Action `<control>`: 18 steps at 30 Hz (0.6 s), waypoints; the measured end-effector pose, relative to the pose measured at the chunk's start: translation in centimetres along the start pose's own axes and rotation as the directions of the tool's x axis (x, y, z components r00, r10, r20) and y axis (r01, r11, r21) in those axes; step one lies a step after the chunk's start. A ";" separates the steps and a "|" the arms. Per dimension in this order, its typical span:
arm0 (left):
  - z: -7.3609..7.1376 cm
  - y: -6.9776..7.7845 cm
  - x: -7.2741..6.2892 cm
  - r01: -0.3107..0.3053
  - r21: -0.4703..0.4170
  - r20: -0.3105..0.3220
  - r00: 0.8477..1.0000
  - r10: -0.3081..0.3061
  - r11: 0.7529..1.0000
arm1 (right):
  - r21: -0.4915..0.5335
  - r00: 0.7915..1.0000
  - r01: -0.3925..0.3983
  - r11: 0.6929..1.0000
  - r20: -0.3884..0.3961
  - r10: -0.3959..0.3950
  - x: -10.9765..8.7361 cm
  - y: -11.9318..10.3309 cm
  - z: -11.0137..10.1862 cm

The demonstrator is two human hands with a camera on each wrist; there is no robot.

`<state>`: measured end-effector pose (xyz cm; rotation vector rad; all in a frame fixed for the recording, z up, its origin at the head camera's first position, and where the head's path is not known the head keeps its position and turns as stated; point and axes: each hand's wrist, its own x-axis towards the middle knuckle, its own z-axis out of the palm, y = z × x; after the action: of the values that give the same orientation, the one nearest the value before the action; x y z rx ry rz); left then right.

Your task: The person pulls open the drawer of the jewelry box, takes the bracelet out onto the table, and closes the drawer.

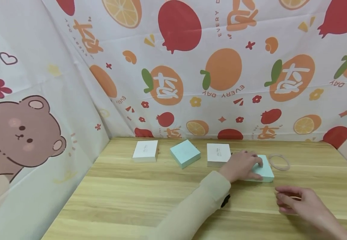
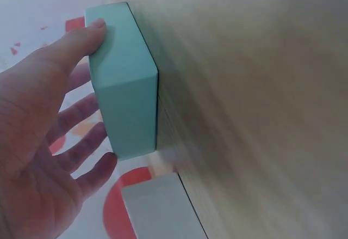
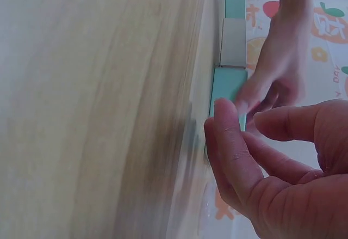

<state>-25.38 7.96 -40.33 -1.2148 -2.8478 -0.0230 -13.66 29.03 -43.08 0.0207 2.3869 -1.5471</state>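
A mint-green box (image 1: 265,170) stands at the right end of a row of boxes. My left hand (image 1: 243,165) reaches over and holds it; in the left wrist view the thumb lies on one side of the green box (image 2: 128,81), with the fingers spread along its top. My right hand (image 1: 304,204) hovers in front and to the right of that box, fingers loosely bent, nothing between them. Behind the box, to its right, lies a thin pale ring, like a bangle (image 1: 279,162). Seen from the right wrist, the right hand's fingers (image 3: 234,152) partly cover the box.
Left of the held box are a white box with small print (image 1: 218,154), a mint-green box turned at an angle (image 1: 185,152) and another white box (image 1: 145,150). All rest on the wooden table (image 1: 125,200). A fruit-print curtain (image 1: 191,83) hangs behind.
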 end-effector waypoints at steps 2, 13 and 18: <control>0.0 0.0 0.9 0.017 -0.013 0.017 1.000 -0.016 1.000 | -0.003 1.000 0.002 1.000 0.000 -0.002 -0.1 0.0 -0.2; -0.2 -0.4 3.4 0.059 -0.035 0.038 0.998 -0.057 0.998 | 0.018 1.000 -0.021 1.000 -0.003 0.021 0.0 0.2 -0.4; -0.2 -0.5 3.7 0.052 -0.044 0.034 0.998 -0.051 0.998 | 0.017 1.000 -0.019 1.000 -0.008 0.019 -0.1 0.5 -0.5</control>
<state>-28.27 10.26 -40.00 -1.1595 -2.9215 -0.0698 -13.64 29.65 -43.31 0.0533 2.3731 -1.5624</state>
